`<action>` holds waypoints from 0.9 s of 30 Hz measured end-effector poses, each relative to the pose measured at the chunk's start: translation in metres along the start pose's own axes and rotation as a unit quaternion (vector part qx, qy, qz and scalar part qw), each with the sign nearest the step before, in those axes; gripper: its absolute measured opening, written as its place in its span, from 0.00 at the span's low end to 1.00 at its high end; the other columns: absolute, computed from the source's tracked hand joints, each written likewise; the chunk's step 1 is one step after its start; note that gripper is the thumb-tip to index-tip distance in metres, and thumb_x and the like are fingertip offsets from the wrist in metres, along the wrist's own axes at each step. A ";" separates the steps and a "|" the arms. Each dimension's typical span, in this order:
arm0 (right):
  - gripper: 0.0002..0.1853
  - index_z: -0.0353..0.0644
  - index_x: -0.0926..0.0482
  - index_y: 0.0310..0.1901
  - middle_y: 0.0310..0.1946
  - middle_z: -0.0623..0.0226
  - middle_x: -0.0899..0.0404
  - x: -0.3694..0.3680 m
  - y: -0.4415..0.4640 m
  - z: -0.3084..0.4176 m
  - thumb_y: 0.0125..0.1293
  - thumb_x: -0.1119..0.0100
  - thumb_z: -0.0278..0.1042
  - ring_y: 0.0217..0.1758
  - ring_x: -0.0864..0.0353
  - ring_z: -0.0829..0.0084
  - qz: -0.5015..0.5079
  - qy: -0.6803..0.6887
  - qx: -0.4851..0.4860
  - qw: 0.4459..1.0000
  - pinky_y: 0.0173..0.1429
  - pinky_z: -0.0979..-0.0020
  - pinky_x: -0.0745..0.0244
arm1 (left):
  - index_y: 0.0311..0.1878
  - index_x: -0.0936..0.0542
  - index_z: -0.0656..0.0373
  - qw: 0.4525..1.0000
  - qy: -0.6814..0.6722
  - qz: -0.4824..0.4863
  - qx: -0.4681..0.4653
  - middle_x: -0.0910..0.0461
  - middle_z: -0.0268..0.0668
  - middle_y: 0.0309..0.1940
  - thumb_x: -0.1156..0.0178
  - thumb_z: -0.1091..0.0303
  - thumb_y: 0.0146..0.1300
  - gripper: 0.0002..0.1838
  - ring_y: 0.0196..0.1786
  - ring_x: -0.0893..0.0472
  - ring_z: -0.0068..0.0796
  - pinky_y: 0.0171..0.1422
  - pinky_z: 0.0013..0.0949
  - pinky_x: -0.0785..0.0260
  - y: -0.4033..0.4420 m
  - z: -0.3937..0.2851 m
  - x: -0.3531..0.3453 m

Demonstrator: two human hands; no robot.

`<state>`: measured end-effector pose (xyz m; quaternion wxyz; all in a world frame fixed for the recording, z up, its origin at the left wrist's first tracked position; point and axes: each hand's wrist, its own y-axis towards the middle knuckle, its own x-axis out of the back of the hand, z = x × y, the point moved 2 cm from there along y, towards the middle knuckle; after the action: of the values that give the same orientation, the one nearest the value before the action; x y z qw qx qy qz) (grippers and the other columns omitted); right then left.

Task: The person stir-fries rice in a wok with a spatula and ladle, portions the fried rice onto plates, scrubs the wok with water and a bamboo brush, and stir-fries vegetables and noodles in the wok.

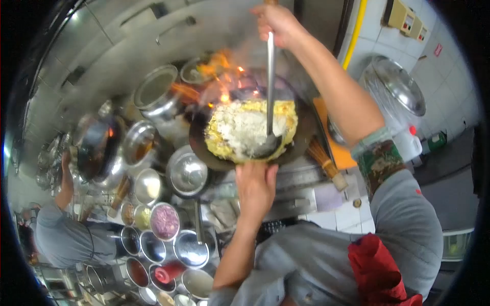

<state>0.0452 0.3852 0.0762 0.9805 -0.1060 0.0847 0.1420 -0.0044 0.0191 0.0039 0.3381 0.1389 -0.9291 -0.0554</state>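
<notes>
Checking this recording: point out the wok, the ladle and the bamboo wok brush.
Wok [199, 140]: head view, bare dark wall on the left side of the picture.
Ladle [270, 86]: head view, metal handle.
Bamboo wok brush [320, 154]: head view, spread bristles.

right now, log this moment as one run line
left hand at near rim of wok | right hand holding ladle | ladle bowl in white-and-yellow food | flames at far side

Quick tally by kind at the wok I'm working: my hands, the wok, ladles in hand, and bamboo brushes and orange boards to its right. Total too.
Hands: 2 (right hand, left hand)
Wok: 1
Ladle: 1
Bamboo brush: 1
Orange board: 1
Total: 6
</notes>
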 end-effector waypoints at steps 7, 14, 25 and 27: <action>0.19 0.48 0.37 0.21 0.12 0.80 0.45 -0.045 -0.014 0.082 0.67 0.39 0.33 0.12 0.44 0.81 0.053 0.044 0.305 0.950 0.19 0.71 0.44 | 0.32 0.22 0.58 0.979 0.095 -0.105 -0.149 0.26 0.45 0.33 0.31 0.65 0.58 0.10 0.41 0.27 0.51 0.45 0.48 0.36 0.059 0.116 -0.033; 0.19 0.49 0.34 0.20 0.12 0.80 0.44 -0.060 -0.036 0.086 0.66 0.37 0.34 0.13 0.45 0.81 -0.012 0.023 0.273 0.962 0.21 0.72 0.47 | 0.33 0.24 0.59 0.973 0.041 -0.139 -0.182 0.28 0.46 0.34 0.33 0.68 0.59 0.09 0.42 0.29 0.51 0.47 0.51 0.36 0.104 0.061 0.014; 0.17 0.48 0.36 0.25 0.13 0.78 0.41 -0.055 -0.081 0.030 0.66 0.37 0.35 0.12 0.42 0.81 0.068 0.013 0.335 0.940 0.18 0.72 0.41 | 0.36 0.22 0.57 0.978 0.054 -0.118 -0.163 0.27 0.45 0.37 0.34 0.66 0.59 0.08 0.46 0.27 0.50 0.49 0.51 0.34 0.103 0.115 -0.011; 0.18 0.49 0.37 0.24 0.13 0.79 0.41 -0.070 -0.078 0.057 0.67 0.38 0.35 0.12 0.43 0.81 0.069 0.011 0.334 0.940 0.18 0.72 0.42 | 0.39 0.21 0.58 0.981 0.072 -0.101 -0.153 0.25 0.45 0.40 0.34 0.66 0.59 0.09 0.48 0.26 0.50 0.51 0.50 0.34 0.126 0.128 -0.026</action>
<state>0.0096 0.3067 0.1591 0.9462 0.2325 0.1455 0.1719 -0.0954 0.1482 -0.0855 0.4138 0.1820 -0.8643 -0.2203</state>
